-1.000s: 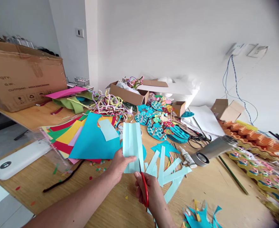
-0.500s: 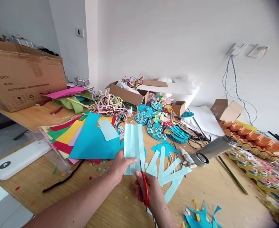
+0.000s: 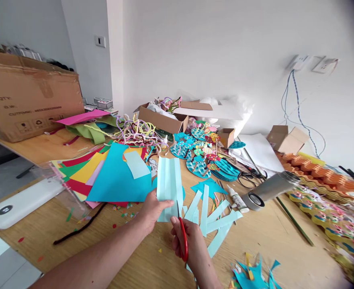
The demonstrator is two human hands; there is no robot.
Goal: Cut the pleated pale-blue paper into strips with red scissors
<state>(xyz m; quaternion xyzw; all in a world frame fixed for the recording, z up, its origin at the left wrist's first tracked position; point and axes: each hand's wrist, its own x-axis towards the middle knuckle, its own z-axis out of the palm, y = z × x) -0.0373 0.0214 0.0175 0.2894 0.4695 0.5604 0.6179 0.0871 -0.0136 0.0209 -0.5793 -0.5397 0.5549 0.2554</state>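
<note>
A creased sheet of light blue paper [image 3: 168, 180] stands tilted in front of me, pinched between thumb and fingers of my left hand [image 3: 153, 208]. My right hand [image 3: 186, 235] is closed around the red handles of a pair of scissors [image 3: 184, 243]. The scissor blades meet the sheet's lower right part, beside my left thumb. Several cut light blue paper strips [image 3: 205, 210] lie on the table just right of the sheet. Left of it, a small light blue piece [image 3: 138, 164] rests on a large blue sheet [image 3: 116, 180].
Coloured papers [image 3: 80, 170], a white device [image 3: 23, 204] and a dark pipe cleaner [image 3: 80, 229] lie to the left. On the right are a glue bottle [image 3: 238, 200], a steel flask [image 3: 273, 188] and egg cartons [image 3: 318, 172]. Blue scraps [image 3: 255, 275] lie at the front.
Almost nothing differs; the view has shifted very slightly. Both hands keep their hold on the paper and the scissors.
</note>
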